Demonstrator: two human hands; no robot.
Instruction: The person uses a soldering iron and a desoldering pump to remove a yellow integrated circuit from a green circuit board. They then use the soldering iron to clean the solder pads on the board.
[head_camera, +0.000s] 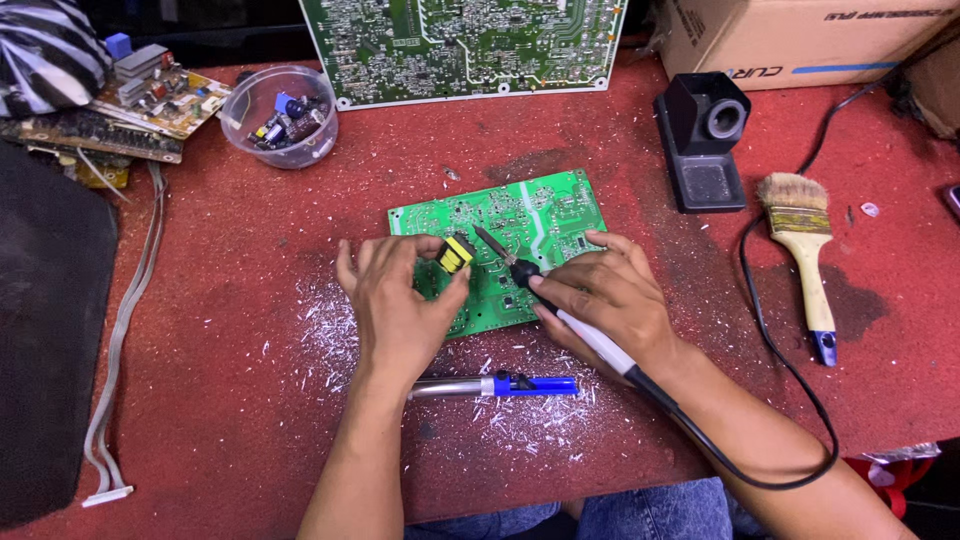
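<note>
A green circuit board lies solder side up on the red mat. My left hand pinches a small yellow and black transformer at the board's left part. My right hand grips a soldering iron like a pen. Its tip rests on the board just right of the transformer. A blue and silver desoldering pump lies on the mat below both hands.
A larger green board leans at the back. A clear bowl of parts and stacked boards sit at the back left. An iron stand, a paintbrush and a cardboard box are to the right. Cut lead scraps litter the mat.
</note>
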